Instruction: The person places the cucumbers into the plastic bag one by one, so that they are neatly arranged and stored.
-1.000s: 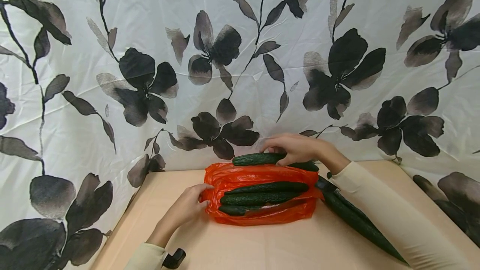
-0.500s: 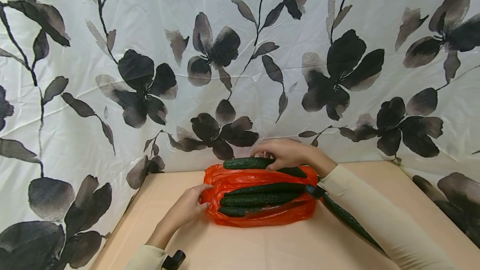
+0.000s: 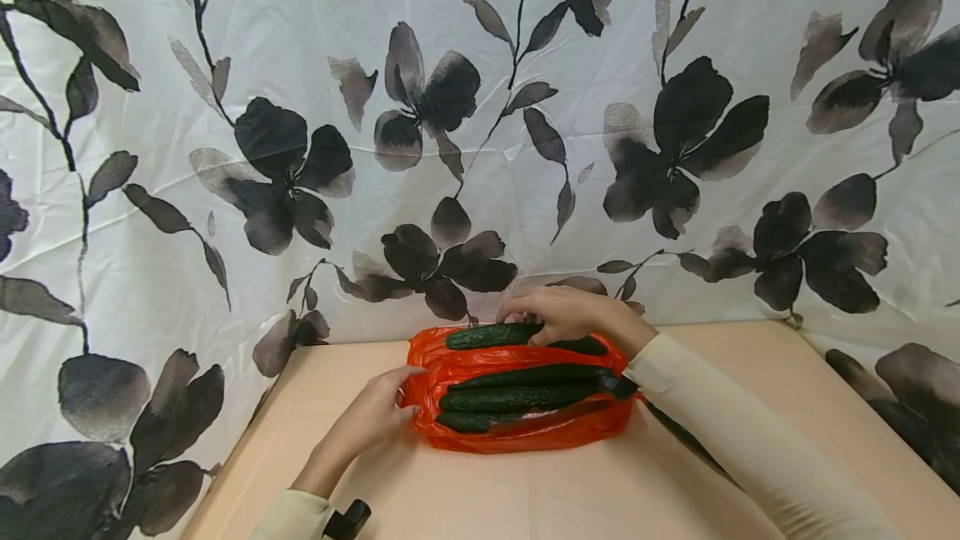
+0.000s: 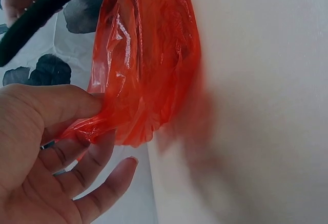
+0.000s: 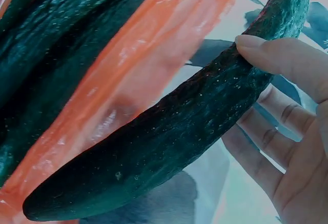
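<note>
Here, gripping a cucumber (image 3: 483, 337) with half-curled right hand (image 3: 561, 312), lower mid-frame; pinching red bag (image 3: 532, 440) with loosely curled left hand (image 3: 378, 408).

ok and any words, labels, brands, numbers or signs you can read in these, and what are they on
None: no readable text in any view.
The red plastic bag shows only creases and shine.
The cucumber in the right hand bears no visible sticker.
The backdrop cloth carries a printed flower pattern, not lettering.
The black device by the left sleeve is too small to tell whether it bears any marking.
</note>
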`<act>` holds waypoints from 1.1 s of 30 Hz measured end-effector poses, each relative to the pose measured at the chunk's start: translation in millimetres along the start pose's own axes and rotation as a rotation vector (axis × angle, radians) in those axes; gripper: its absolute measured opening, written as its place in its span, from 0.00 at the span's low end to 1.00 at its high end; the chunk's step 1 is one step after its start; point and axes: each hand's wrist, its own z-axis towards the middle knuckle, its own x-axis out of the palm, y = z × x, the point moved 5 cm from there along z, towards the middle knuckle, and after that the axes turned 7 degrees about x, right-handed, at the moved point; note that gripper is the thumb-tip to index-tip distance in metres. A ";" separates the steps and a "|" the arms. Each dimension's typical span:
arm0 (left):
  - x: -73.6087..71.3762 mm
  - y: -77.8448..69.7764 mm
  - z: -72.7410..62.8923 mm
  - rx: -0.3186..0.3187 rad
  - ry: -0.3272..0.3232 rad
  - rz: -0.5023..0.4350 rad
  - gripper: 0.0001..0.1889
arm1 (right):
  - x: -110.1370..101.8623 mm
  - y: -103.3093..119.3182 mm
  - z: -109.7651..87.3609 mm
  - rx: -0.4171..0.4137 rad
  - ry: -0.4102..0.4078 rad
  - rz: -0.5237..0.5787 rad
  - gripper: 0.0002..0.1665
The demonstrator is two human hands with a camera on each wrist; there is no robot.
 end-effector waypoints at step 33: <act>0.2 2.8 -5.5 0.008 0.019 -0.051 0.32 | 53.8 -18.3 33.0 0.122 0.141 -0.197 0.31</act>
